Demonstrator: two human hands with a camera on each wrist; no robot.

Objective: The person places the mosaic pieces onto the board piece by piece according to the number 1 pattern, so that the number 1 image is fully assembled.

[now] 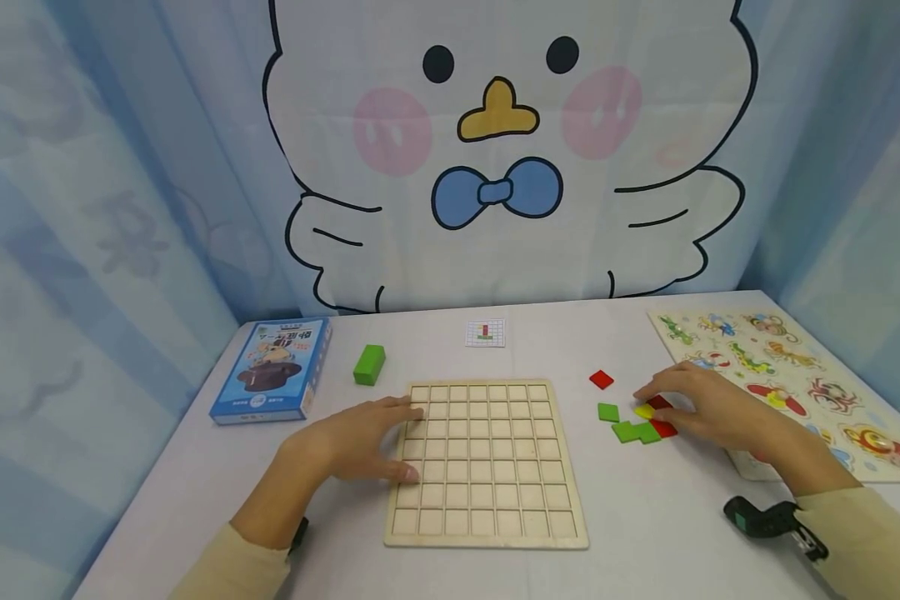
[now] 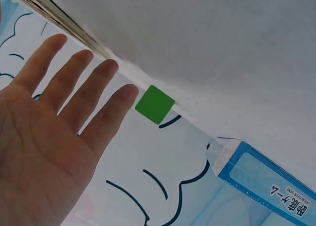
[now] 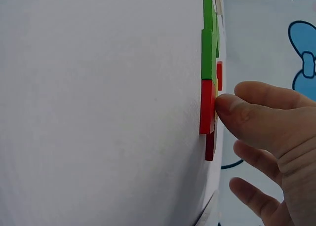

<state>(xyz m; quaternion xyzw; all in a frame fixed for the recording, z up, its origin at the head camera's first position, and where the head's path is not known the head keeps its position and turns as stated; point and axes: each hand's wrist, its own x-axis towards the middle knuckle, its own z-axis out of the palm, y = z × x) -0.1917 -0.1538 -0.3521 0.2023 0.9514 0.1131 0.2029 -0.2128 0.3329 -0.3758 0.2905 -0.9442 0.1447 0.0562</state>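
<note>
A pale wooden grid board [image 1: 487, 467] lies on the table. My left hand [image 1: 363, 437] is at its left edge, fingers extended and thumb apart; the left wrist view shows the hand [image 2: 54, 137] with fingers straight. My right hand [image 1: 708, 408] is over a group of small square tiles. Its thumb [image 3: 242, 115] touches the tiles near a yellow tile [image 1: 644, 412], with the index fingertip apart from the thumb. Red tiles [image 1: 663, 428] lie partly beneath this hand. Green tiles [image 1: 625, 432] lie beside them, and a separate red tile [image 1: 602, 379] is farther back.
A blue game box [image 1: 270, 371] and a green block [image 1: 370, 364] stand at the back left. Behind the board lies a small gridded pattern card [image 1: 485, 333]. An animal picture board [image 1: 802, 375] lies at the right, partly under my right forearm. Curtains border the table.
</note>
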